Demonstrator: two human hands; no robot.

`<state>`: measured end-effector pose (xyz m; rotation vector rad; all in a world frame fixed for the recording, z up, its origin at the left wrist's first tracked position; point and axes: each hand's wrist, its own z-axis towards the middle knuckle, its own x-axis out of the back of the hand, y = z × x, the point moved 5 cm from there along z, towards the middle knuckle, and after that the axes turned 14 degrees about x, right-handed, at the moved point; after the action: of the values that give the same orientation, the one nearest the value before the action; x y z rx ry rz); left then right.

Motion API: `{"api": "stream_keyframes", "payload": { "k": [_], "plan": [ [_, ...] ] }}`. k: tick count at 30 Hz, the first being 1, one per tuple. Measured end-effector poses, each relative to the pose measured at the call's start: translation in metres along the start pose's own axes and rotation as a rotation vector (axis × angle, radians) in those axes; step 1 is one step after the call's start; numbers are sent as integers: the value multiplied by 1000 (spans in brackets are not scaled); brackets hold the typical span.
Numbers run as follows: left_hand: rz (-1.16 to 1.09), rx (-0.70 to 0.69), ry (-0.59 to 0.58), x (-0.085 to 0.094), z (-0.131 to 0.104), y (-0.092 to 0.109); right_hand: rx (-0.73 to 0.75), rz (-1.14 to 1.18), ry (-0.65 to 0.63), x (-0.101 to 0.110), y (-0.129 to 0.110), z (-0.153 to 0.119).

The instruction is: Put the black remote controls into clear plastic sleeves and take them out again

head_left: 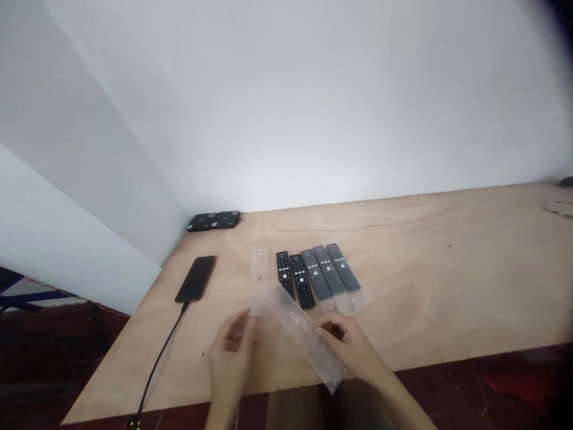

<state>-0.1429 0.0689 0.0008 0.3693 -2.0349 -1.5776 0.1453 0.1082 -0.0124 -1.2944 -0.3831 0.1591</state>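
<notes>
A long clear plastic sleeve [304, 334] slants above the table's near part, its right side pinched by my right hand [342, 341]. My left hand [233, 341] is closed near the sleeve's upper left end, slightly blurred; whether it grips the plastic is hard to make out. Beyond the hands lie two bare black remotes, one [283, 269] partly covered by the sleeve and one [302, 282] beside it. To their right are several remotes in clear sleeves, such as the rightmost one [342, 267]. Another flat clear sleeve [259, 269] lies left of the bare remotes.
A phone [196, 279] with a black cable [160, 358] lies on the wooden table [425, 286] at the left. Two black boxes [201, 222] [225, 220] sit in the back left corner by the white wall [313, 107]. A dark object [566, 181] is at the far right edge.
</notes>
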Motion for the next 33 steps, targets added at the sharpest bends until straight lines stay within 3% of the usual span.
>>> {"api": "stream_keyframes", "payload": {
  "k": [4,7,11,14,18,21,24,28,33],
  "plan": [
    [-230,106,-168,-46,-22,-11,-11,130,87,-11,7,8],
    [-316,173,-181,-59,-24,-10,20,215,82,-23,4,16],
    [-344,174,-160,-52,-17,-4,54,262,50,-33,2,24],
    [-280,121,-122,-38,1,3,35,282,50,-32,5,22],
    [-129,-21,-84,-22,58,24,1,286,54,-22,9,10],
    [57,-108,-130,-23,106,40,-27,267,66,-12,11,-1],
    [146,-135,-115,-25,139,45,-40,242,63,-5,12,-8],
    [283,-205,-53,-29,152,40,-43,206,60,-6,12,-8],
    [401,-303,-15,-32,149,45,-18,157,25,-8,11,-4]
  ]
}}
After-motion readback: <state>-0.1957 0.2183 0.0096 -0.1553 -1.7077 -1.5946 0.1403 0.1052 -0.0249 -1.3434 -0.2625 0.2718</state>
